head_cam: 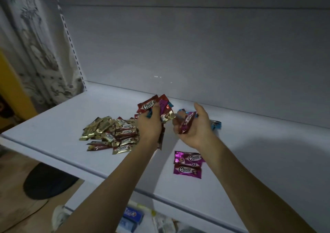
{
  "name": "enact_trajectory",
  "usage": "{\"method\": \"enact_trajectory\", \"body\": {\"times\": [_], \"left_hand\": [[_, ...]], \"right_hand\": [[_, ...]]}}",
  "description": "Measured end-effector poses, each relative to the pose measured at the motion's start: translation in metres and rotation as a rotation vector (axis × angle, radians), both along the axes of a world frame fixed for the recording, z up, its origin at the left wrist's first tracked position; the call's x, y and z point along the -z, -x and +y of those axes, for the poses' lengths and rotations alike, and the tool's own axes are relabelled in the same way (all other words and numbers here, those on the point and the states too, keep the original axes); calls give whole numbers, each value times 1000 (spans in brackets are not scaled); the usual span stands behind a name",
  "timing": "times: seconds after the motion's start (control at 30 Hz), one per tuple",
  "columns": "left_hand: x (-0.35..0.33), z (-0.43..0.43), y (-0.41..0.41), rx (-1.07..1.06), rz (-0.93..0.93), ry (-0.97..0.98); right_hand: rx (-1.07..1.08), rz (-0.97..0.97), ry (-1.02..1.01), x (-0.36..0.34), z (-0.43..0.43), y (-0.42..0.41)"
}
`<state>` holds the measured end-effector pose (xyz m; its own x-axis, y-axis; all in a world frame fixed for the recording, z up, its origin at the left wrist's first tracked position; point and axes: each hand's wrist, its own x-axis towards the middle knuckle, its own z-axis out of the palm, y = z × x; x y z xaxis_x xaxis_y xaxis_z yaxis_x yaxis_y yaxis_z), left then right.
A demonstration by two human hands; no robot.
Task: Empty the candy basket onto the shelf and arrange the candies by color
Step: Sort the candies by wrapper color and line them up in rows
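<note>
1. Flat white shelf board (62, 125), wide and dimly lit. It carries all the stock I can see. The candy basket is out of view, so I judge the emptying done.

2. Heap of gold-foil candy wrappers (100, 127), some with brown faces, left of the shelf's middle and reaching toward the front edge. This is the biggest sorted group.

3. Mixed bunch of red, purple, blue and gold wrapped candies (161, 108), unsorted. The left hand (150, 125) holds it above mid-shelf, fingers curled round it.

4. Pair of purple foil candies (187, 163), lying side by side and touching, near the front edge right of centre. I read this as a purple group just begun.

5. Blue-wrapped candies (217, 124), toward the back edge, partly hidden behind the right hand (196, 127). I cannot tell the count.

6. Single purple candy (186, 122), gripped by the curled fingers of the right hand, above the shelf.

Status, as I judge it: the gold looks mostly grouped, purple and blue are started, and I see no red group. The mixed bunch remains to be sorted.
</note>
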<state>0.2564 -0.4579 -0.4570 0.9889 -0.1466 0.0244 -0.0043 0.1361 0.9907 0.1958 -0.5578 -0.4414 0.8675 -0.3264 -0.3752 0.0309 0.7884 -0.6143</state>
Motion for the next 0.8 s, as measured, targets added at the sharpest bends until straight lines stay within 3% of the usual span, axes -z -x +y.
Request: {"method": "enact_trajectory", "body": {"times": [0.1,0.33,0.4,0.53,0.7,0.8], "left_hand": [[0,21,-6,2,-64,-39],[11,56,-12,-28,-201,-165],[13,63,-8,-6,-238,-202],[21,65,3,75,-276,-210],[26,53,23,127,-280,-191],[29,45,33,159,-279,-215]], "right_hand": [[-60,-54,-8,-1,0,-1],[-179,46,380,-8,11,-13],[-212,97,560,-10,17,-13],[-348,181,1103,-14,19,5],[-360,178,1127,-12,3,29],[-323,258,1251,-9,-13,44]]}}
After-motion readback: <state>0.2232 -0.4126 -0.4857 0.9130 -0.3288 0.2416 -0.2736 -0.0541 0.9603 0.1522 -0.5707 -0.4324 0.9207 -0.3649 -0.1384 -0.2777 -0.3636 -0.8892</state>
